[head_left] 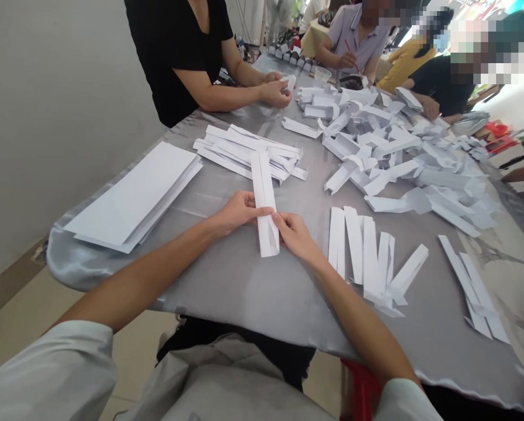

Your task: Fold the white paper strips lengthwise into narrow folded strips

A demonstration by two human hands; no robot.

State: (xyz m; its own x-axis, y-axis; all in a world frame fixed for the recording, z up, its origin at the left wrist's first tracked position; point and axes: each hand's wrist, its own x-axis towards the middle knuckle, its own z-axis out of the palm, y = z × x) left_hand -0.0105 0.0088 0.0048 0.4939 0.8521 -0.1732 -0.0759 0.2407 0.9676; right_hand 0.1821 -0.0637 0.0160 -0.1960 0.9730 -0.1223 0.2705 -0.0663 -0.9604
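Both my hands grip one folded white paper strip [264, 181], held upright lengthwise over the grey-covered table. My left hand [239, 211] pinches its left edge, thumb lying across the front. On the right edge, my right hand [293, 229] presses with thumb and fingers, a little lower. The strip shows a lengthwise crease and a slightly opened lower end. Behind it lies a loose pile of folded paper strips [226, 146]. Left of my hands is a stack of flat white paper sheets [134, 190]. Several folded strips [370, 251] lie to the right of my right hand.
A big heap of folded white paper pieces [375, 137] covers the table's right rear. More strips [476, 292] lie near the right edge. A person in black [178, 52] at the far left side handles a small paper piece [290, 83]. Other people sit farther back.
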